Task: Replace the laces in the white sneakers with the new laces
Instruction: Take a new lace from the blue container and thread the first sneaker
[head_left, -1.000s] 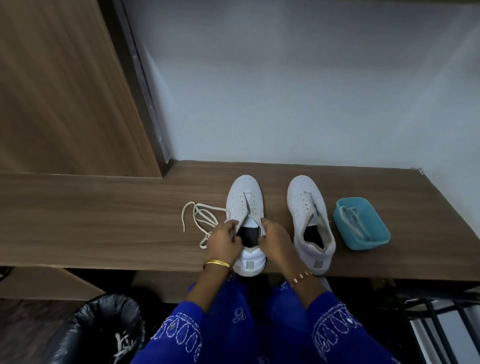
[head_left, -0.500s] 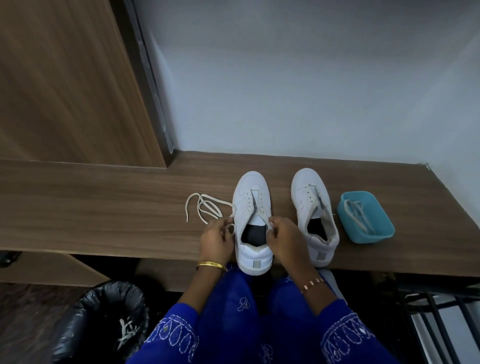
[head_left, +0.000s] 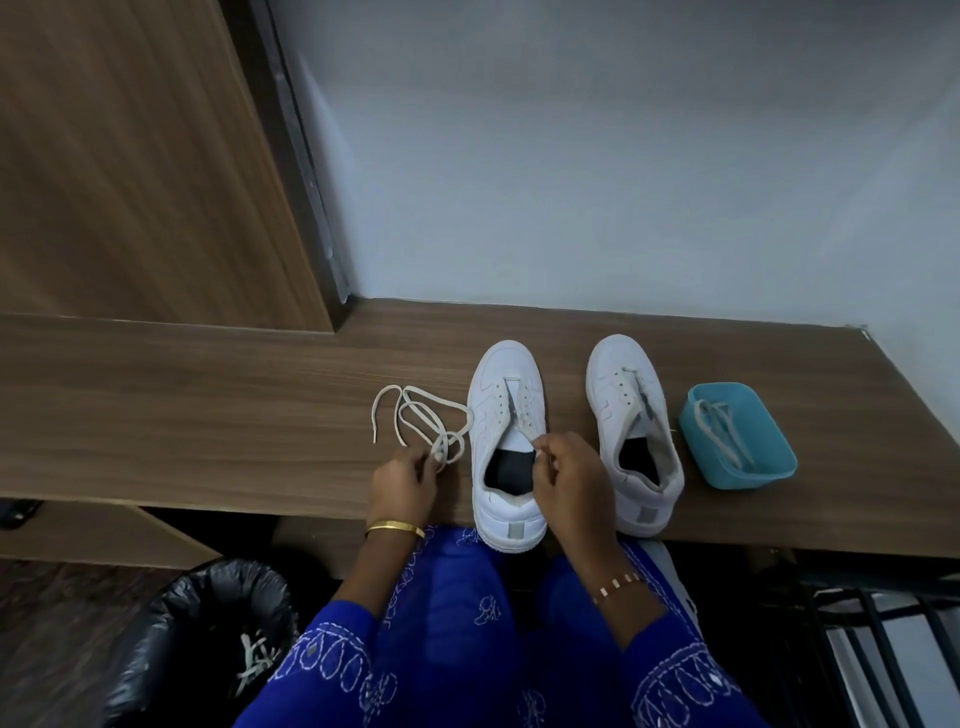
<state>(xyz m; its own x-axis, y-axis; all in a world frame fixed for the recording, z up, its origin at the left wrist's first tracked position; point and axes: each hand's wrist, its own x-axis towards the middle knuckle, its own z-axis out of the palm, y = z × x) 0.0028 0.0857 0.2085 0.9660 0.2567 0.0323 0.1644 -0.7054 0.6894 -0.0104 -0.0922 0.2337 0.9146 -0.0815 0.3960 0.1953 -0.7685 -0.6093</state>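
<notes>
Wood-grain bench against a pale wall, two white low-top sneakers side by side, loose cream lace looped just left of them. Left hand pinching that lace's near end, right hand pinching a strand at the left shoe's eyelets. Likely snags: tangled loops, a skipped eyelet, a shoe dragged off the near edge.

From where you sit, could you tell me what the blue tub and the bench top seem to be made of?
Blue tub: probably plastic, judging by its uniform colour, thin moulded walls and rounded corners. Bench top: wood-grain surface, matte brown; whether laminate or solid wood cannot be told.
</notes>
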